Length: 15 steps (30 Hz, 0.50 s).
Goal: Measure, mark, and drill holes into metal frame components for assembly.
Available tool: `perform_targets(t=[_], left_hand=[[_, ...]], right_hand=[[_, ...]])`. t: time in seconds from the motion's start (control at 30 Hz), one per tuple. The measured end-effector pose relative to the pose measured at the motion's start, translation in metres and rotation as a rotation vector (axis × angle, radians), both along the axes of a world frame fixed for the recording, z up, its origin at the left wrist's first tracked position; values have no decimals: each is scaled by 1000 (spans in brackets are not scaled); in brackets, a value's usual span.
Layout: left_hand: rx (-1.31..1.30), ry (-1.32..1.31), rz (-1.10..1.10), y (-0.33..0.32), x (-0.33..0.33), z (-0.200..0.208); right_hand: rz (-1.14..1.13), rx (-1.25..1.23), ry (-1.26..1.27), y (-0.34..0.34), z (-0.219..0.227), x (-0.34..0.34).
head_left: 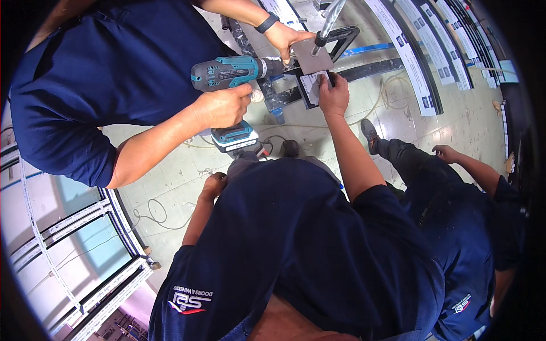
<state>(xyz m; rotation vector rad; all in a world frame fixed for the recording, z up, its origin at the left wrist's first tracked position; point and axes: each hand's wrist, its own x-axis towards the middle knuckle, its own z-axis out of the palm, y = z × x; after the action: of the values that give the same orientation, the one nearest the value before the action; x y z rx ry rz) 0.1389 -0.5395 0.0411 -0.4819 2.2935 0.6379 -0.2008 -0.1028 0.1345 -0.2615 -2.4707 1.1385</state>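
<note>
My right hand (334, 95) reaches forward and grips the end of a dark profile piece (307, 95) with a pale label (310, 86). Right above my fingers lies a square brownish-grey plate (314, 55), with the metal screw of a black clamp (344, 38) over it. A co-worker at the left points a teal and black cordless drill (230, 74) at this joint. The co-worker's other hand (284, 38) holds the far side of the plate. My left hand (214, 184) hangs low beside my leg, away from the work; its fingers are partly hidden.
Long dark profiles with white labels (418, 85) stand at the far right. Dark bars (369, 71) cross under the clamp. White frames (108, 204) are at the left. Thin cables (151, 213) lie on the tiled floor. Another person (455, 210) stands close on my right.
</note>
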Motion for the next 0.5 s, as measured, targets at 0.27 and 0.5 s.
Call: perform_targets(t=[0.27, 0.5], left_hand=[[-7, -12, -26, -1, -1, -2], [-4, -46, -44, -1, -5, -8]], right_hand=[[-4, -10, -9, -1, 2, 0], [-6, -12, -20, 1, -1, -2]])
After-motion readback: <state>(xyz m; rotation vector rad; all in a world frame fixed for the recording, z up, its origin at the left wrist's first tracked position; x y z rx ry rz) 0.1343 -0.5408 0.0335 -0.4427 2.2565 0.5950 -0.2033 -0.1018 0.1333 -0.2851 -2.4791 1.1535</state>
